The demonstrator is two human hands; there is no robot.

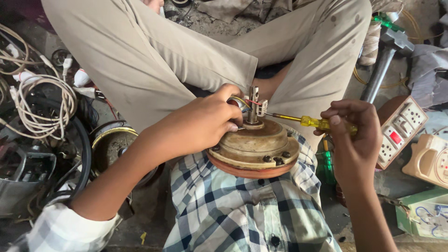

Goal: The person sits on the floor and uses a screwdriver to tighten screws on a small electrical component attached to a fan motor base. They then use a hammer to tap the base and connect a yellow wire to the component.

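A view looking down from a person's head at their own lap as they sit cross-legged on a workshop floor. Nearest is a blue, white and grey checked shirt [242,214] covering the belly, with a matching checked sleeve on the left forearm at the lower left. Resting on the lap just above the shirt is a round ceiling fan motor [255,150], its tan metal housing worn and dirty, with a reddish-brown rim underneath and dark screw holes along the edge. A short metal shaft [252,103] stands upright from its centre, with a small white terminal block [262,108] and thin red wires beside it. The left hand [196,125] is curled over the left side of the motor top, fingers closed around the base of the shaft. The right hand [351,135] is closed around the yellow translucent handle of a screwdriver [308,122], whose blade lies nearly level and reaches left to the terminal block. Beyond the motor are the person's legs in beige trousers [154,56]. To the left lie tangled white cables [42,105] and a second round motor housing [112,145]; to the right, a white switch and socket board [400,131] and a grey metal pipe [379,70].
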